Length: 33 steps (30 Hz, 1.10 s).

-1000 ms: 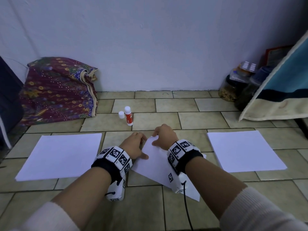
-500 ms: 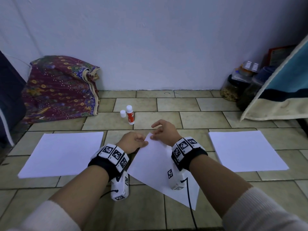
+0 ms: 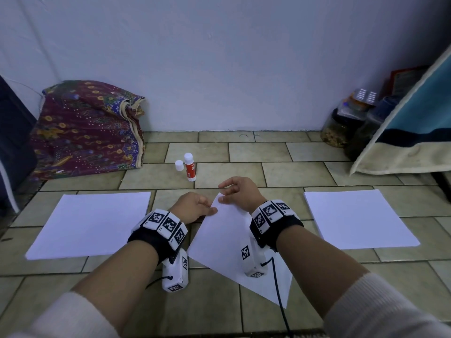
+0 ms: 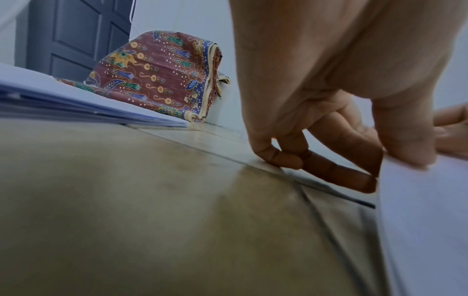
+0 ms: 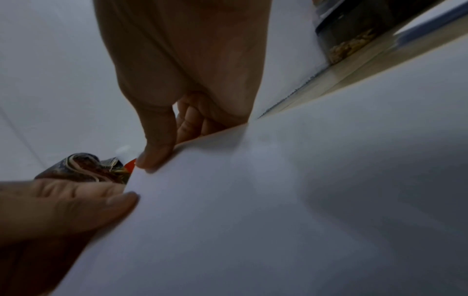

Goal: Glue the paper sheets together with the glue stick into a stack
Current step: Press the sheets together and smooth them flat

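At the centre of the tiled floor (image 3: 317, 172), a loose paper sheet (image 3: 227, 242) lies turned like a diamond. The left hand (image 3: 192, 208) pinches its far corner, thumb on top, fingers curled under. The right hand (image 3: 240, 192) pinches the same corner from 3 o'clock. The uncapped glue stick (image 3: 189, 167) stands at 12 o'clock, its cap (image 3: 179, 165) just beside. Paper stacks lie at 9 o'clock (image 3: 90, 223) and 3 o'clock (image 3: 356, 219).

Both forearms reach forward, sleeves pushed back, marker bands on the wrists. The left hand (image 3: 192, 208) pinches a corner between thumb and curled fingers; the right hand (image 3: 240, 193) does the same, index finger raised.
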Tool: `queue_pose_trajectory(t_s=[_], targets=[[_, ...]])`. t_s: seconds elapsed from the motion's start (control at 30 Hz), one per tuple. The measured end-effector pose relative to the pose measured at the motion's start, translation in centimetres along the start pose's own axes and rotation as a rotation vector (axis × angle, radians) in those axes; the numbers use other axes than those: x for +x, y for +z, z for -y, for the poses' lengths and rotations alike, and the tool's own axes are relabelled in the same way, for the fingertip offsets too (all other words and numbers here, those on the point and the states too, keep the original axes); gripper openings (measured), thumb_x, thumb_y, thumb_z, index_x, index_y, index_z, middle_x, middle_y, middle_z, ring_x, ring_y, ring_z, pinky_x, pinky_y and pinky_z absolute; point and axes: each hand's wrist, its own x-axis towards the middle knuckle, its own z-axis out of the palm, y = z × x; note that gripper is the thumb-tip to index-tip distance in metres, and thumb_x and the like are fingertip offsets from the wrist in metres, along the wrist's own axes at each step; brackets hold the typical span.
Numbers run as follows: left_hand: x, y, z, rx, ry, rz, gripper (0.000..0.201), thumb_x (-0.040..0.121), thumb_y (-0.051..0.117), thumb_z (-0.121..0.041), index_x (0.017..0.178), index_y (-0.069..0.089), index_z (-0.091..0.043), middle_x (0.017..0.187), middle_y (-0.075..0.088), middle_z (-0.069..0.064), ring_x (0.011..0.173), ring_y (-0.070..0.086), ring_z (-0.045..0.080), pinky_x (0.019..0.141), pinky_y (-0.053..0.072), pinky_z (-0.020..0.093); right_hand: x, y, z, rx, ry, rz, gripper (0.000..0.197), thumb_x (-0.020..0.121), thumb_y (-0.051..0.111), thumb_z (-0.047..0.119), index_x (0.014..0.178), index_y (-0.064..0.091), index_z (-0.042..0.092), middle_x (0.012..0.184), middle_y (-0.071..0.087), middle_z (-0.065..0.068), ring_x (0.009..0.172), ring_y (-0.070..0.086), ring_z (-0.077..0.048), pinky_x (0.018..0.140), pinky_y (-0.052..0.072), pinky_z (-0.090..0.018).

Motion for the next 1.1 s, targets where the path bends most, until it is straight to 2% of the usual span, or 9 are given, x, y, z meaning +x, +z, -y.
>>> queue_pose_trajectory(t_s=[0.13, 0.2, 0.3, 0.37, 0.57, 0.73, 0.87, 1.1], targets=[[0.28, 0.02, 0.33, 0.042, -0.009, -0.012, 0.025, 0.087, 0.07, -0.022, 0.065, 0.065, -0.01, 0.072, 0.064, 0.005, 0.071, 0.057, 0.017, 0.076, 0.044, 0.029, -0.03, 0.21, -0.05, -0.042, -0.023, -0.038, 0.026, 0.078, 0.075, 0.004, 0.103, 0.068, 0.007, 0.066, 0.061, 0.007, 0.073, 0.06, -0.008, 0.064, 0.043, -0.014], [0.33, -0.05, 0.5, 0.047, -0.014, -0.007, 0.024, 0.087, 0.07, -0.023, 0.068, 0.068, -0.008, 0.075, 0.066, 0.007, 0.074, 0.059, 0.02, 0.079, 0.046, 0.03, -0.13, 0.18, 0.06, -0.032, -0.02, -0.042, 0.028, 0.077, 0.076, 0.003, 0.103, 0.067, 0.008, 0.065, 0.061, 0.006, 0.067, 0.06, -0.005, 0.063, 0.043, -0.014], [0.41, -0.15, 0.77, 0.048, -0.01, 0.009, 0.017, 0.086, 0.071, -0.022, 0.085, 0.074, -0.005, 0.093, 0.073, 0.012, 0.093, 0.067, 0.029, 0.094, 0.05, 0.038, -0.23, 0.12, 0.15, -0.019, -0.025, -0.035, 0.031, 0.074, 0.078, 0.001, 0.099, 0.065, 0.013, 0.067, 0.062, 0.004, 0.066, 0.06, -0.006, 0.065, 0.046, -0.016], [0.46, -0.15, 0.79, 0.055, -0.011, 0.01, 0.016, 0.086, 0.071, -0.021, 0.09, 0.075, -0.007, 0.097, 0.073, 0.012, 0.097, 0.067, 0.029, 0.097, 0.049, 0.041, -0.2, 0.17, 0.15, -0.019, -0.028, -0.034, 0.031, 0.073, 0.079, 0.001, 0.096, 0.065, 0.015, 0.069, 0.063, 0.004, 0.067, 0.06, -0.007, 0.065, 0.047, -0.017], [0.41, -0.25, 0.82, 0.054, -0.01, 0.014, 0.014, 0.086, 0.07, -0.019, 0.093, 0.075, -0.008, 0.098, 0.073, 0.011, 0.099, 0.066, 0.027, 0.099, 0.048, 0.041, -0.11, 0.44, 0.02, -0.036, -0.034, -0.035, 0.029, 0.073, 0.078, 0.002, 0.098, 0.067, 0.012, 0.069, 0.062, 0.004, 0.067, 0.06, -0.006, 0.063, 0.045, -0.016], [0.23, -0.3, 0.85, 0.021, -0.009, 0.015, 0.016, 0.087, 0.07, -0.02, 0.092, 0.075, -0.007, 0.098, 0.074, 0.011, 0.099, 0.067, 0.028, 0.099, 0.048, 0.041, 0.2, 0.5, -0.01, -0.064, -0.04, -0.037, 0.027, 0.075, 0.078, 0.003, 0.099, 0.069, 0.01, 0.07, 0.063, 0.004, 0.078, 0.062, -0.012, 0.069, 0.046, -0.015], [0.26, -0.31, 0.72, 0.021, -0.023, 0.013, 0.013, 0.085, 0.072, -0.018, 0.09, 0.075, -0.006, 0.097, 0.074, 0.012, 0.099, 0.067, 0.029, 0.097, 0.049, 0.039, 0.17, 0.45, 0.08, -0.069, -0.045, -0.035, 0.027, 0.075, 0.078, 0.003, 0.098, 0.068, 0.011, 0.068, 0.063, 0.005, 0.073, 0.061, -0.009, 0.065, 0.045, -0.013], [0.33, -0.23, 0.51, 0.044, -0.037, 0.001, 0.013, 0.084, 0.073, -0.017, 0.093, 0.076, -0.008, 0.097, 0.074, 0.008, 0.098, 0.067, 0.026, 0.096, 0.049, 0.036, 0.19, 0.47, 0.16, -0.092, -0.038, -0.043, 0.03, 0.073, 0.078, 0.003, 0.1, 0.068, 0.009, 0.069, 0.062, 0.006, 0.075, 0.061, -0.01, 0.07, 0.047, -0.015]])
